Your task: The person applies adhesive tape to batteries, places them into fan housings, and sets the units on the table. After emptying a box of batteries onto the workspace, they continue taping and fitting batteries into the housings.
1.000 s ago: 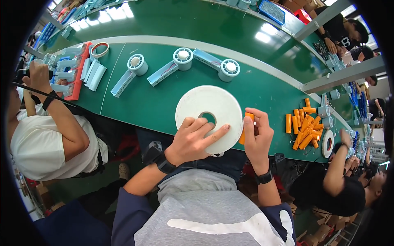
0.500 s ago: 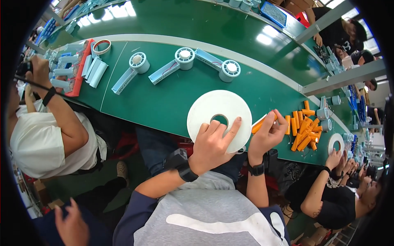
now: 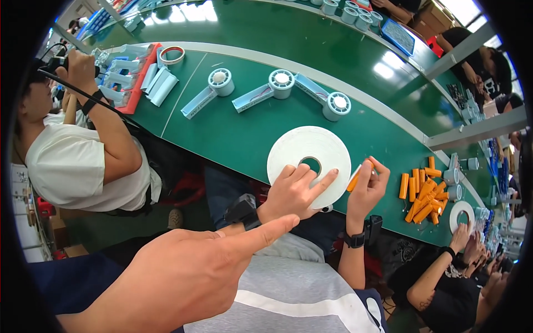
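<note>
A large roll of white tape (image 3: 288,152) stands tilted at the table's near edge. My left hand (image 3: 294,191) grips its lower part, fingers over the front by the core hole and the index finger stretched along the face; the thumb is hidden. Just right of the roll, my right hand (image 3: 367,191) pinches an orange cylindrical battery cell (image 3: 353,182) with a white strip along it. Another person's pointing hand (image 3: 183,272) reaches in from the lower left, close to the camera, its fingertip just below my left hand and covering part of that forearm.
Three pale-blue handheld fan bodies (image 3: 281,83) lie across the green table (image 3: 222,133). Several orange cells (image 3: 425,200) are heaped at right, near a co-worker's tape roll (image 3: 461,213). Far left are a red bin (image 3: 149,77), blue covers (image 3: 161,86) and a tape ring (image 3: 172,54).
The other person's hand has come up from the lower left and now points towards my left hand. The view has shifted; my hands keep hold of the roll and the cell.
</note>
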`<state>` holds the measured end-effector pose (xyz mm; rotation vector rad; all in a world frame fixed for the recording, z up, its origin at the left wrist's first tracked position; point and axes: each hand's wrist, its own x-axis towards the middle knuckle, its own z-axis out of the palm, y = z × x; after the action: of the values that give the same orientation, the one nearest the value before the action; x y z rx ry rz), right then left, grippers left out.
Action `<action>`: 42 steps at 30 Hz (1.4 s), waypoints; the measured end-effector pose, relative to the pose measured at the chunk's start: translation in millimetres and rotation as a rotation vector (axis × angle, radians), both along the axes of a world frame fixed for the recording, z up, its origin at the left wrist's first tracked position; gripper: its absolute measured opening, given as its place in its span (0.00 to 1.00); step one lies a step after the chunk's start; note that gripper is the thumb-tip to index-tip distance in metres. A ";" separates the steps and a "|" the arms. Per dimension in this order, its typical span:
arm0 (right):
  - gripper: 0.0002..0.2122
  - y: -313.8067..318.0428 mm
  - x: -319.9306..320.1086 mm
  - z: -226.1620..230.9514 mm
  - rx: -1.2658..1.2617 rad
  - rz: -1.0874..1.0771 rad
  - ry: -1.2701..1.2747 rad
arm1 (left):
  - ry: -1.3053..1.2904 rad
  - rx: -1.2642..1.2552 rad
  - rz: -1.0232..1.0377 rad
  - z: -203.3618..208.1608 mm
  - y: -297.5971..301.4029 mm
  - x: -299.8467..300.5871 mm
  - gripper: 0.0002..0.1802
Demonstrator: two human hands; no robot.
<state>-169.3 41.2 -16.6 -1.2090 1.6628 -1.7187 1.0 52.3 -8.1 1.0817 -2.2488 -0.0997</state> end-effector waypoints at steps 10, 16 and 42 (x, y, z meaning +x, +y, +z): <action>0.15 12.9 -15.1 25.9 0.125 0.273 0.240 | -0.017 -0.002 -0.151 -0.8 -14.0 17.1 0.40; 0.29 20.7 -27.2 30.2 0.319 0.612 0.103 | 0.038 -0.028 -0.111 -9.9 -22.7 25.4 0.41; 0.30 27.9 -4.9 44.7 0.397 0.559 0.003 | 0.192 0.351 -0.003 6.0 -18.3 -1.0 0.44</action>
<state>-174.2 69.1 28.0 -1.3115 1.3971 -0.9966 0.0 33.9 -2.1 1.1902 -2.1053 -0.5926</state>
